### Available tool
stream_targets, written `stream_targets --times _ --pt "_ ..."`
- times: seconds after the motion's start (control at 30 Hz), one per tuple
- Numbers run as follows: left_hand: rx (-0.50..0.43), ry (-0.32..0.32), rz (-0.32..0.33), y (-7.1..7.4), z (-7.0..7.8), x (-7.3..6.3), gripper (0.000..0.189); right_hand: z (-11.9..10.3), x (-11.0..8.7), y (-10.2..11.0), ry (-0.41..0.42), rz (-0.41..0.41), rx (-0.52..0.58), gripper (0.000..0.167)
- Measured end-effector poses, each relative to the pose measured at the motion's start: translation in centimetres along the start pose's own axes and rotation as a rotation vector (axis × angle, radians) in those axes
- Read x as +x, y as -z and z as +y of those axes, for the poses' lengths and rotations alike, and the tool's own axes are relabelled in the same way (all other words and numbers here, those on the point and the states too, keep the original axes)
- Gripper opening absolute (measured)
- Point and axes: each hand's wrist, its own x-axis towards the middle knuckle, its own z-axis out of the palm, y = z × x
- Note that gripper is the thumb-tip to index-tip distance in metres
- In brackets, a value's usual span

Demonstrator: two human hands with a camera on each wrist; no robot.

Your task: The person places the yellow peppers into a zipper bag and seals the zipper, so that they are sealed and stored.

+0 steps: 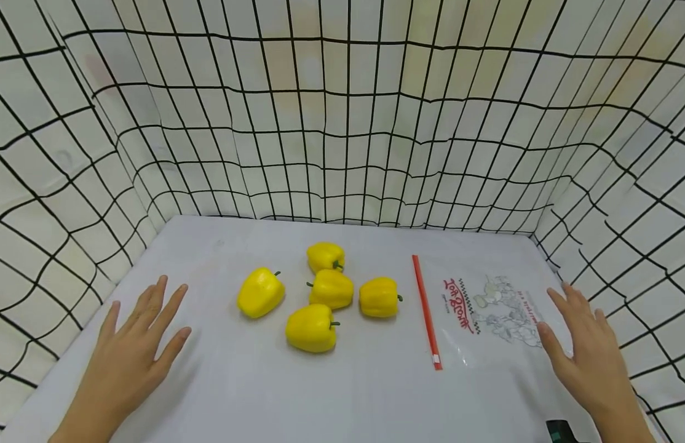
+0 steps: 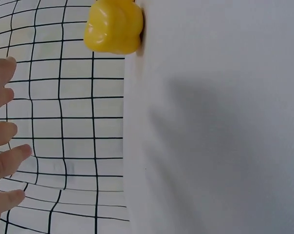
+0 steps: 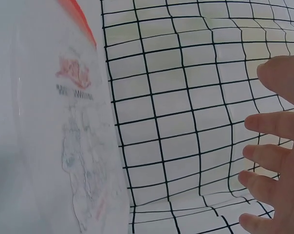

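Note:
Several yellow bell peppers lie loosely grouped around the middle of the white table. Nearest my left hand (image 1: pixel 134 347) is the leftmost pepper (image 1: pixel 261 293); that hand hovers over the table's left side, fingers spread, holding nothing. In the left wrist view a yellow pepper (image 2: pixel 114 27) shows at the top, apart from the fingertips. A clear plastic zip bag (image 1: pixel 459 344) with a red strip (image 1: pixel 427 314) and printed drawings lies flat on the right. My right hand (image 1: pixel 591 357) is spread above the bag's right edge and grips nothing.
Black-lined grid netting (image 1: pixel 348 123) rises behind the table (image 1: pixel 348 406) and along both sides. A small dark object (image 1: pixel 561 431) sits at the bottom edge near my right wrist.

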Motion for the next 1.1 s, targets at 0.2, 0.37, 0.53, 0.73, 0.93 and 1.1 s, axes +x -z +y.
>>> stream_targets --times 0.2,0.37,0.53,0.73,0.93,1.1 --pt "-0.054 -0.028 0.142 -0.1 1.7 0.5 0.059 -1.5 0.5 -1.1 -0.012 0.090 0.088 0.052" --pt "-0.100 -0.025 0.177 -0.1 3.9 1.5 0.060 -2.7 1.1 -1.7 -0.021 0.118 0.123 0.049" --pt "-0.128 -0.036 0.189 -0.9 6.3 2.6 0.061 -4.3 1.4 -2.5 -0.063 0.101 0.144 0.045" --pt "-0.173 -0.073 0.146 -1.8 9.3 3.8 0.057 -5.9 1.7 -3.7 -0.168 -0.010 0.170 0.043" --pt "-0.236 -0.095 0.097 -2.7 11.7 4.8 0.053 -7.3 2.7 -5.0 -0.222 -0.122 0.186 0.045" --pt "-0.271 -0.103 0.057 -3.3 13.0 5.8 0.052 -8.2 3.4 -6.1 -0.267 -0.190 0.223 0.047"
